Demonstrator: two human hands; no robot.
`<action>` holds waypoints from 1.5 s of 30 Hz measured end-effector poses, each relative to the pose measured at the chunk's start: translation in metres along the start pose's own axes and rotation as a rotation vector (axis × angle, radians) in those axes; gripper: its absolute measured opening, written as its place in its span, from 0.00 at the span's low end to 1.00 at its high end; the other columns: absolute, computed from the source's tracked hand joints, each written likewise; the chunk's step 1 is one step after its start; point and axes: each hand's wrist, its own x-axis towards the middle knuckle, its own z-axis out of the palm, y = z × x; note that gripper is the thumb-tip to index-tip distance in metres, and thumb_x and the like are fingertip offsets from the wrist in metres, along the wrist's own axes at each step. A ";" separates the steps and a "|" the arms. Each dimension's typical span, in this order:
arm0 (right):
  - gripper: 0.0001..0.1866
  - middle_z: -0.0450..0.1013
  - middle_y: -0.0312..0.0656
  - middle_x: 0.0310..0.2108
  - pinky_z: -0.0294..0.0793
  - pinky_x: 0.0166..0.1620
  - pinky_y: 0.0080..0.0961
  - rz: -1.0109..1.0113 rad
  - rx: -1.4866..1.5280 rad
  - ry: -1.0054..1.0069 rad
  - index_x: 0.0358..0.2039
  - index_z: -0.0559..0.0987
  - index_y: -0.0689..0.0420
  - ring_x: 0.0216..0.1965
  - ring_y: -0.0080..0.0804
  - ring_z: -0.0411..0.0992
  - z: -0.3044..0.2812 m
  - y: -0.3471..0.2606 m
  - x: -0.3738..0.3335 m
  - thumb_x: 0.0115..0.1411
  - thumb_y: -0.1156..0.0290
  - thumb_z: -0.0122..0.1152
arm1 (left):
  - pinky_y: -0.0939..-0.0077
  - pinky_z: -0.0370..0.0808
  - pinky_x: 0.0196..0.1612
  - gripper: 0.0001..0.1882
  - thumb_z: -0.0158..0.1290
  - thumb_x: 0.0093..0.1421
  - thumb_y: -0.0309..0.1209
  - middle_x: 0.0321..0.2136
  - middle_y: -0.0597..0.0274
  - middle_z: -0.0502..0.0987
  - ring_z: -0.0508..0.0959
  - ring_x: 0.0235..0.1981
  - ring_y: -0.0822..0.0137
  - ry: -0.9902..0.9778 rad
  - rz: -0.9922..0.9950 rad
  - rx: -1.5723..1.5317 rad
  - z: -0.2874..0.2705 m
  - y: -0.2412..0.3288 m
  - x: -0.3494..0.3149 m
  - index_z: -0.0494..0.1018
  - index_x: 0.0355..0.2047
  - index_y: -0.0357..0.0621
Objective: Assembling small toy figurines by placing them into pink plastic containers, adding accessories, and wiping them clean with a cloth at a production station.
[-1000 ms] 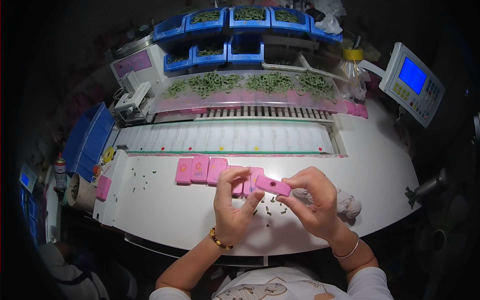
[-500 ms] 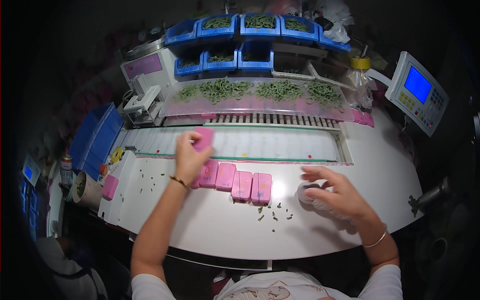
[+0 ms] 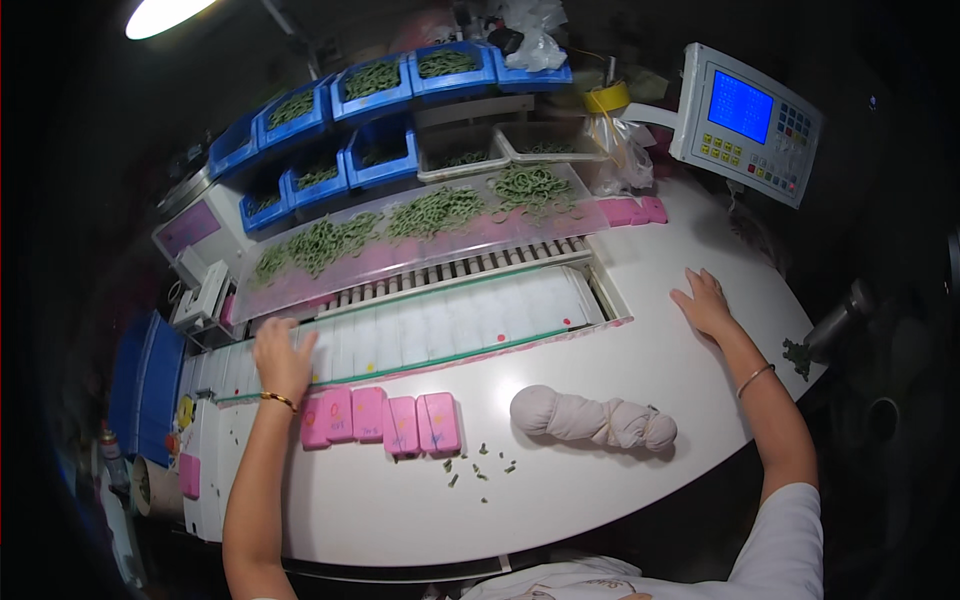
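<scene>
My left hand [image 3: 283, 358] is over the near edge of the white-panelled conveyor [image 3: 440, 325], thumb apart from the fingers, and I see nothing in it. Just in front of that wrist, several pink blocks [image 3: 402, 425] with handwritten marks stand in a row on the white table. At the right, my right hand [image 3: 705, 303] hovers over or rests on the tabletop, fingers spread and empty. A tied roll of pale cloth [image 3: 600, 420] lies between the two arms. Small green bits [image 3: 482, 466] are scattered beside the blocks.
Behind the conveyor, a clear tray [image 3: 370, 255] carries heaps of green rings. Blue bins [image 3: 372, 85] of green pieces rise above it. A control panel [image 3: 745, 120] with a blue screen juts in at the right. A metal cylinder [image 3: 840, 318] stands at the right table edge.
My left hand has let go of the pink block it held. My right hand has left the cloth roll and reached out to the right. The whole view has turned rightward.
</scene>
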 end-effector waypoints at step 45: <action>0.34 0.61 0.49 0.61 0.52 0.65 0.43 0.081 -0.010 0.207 0.61 0.68 0.38 0.63 0.52 0.56 0.031 0.043 0.228 0.58 0.35 0.47 | 0.61 0.66 0.57 0.23 0.49 0.58 0.46 0.54 0.61 0.70 0.69 0.54 0.59 -0.090 0.708 -0.502 0.159 0.368 0.143 0.70 0.51 0.50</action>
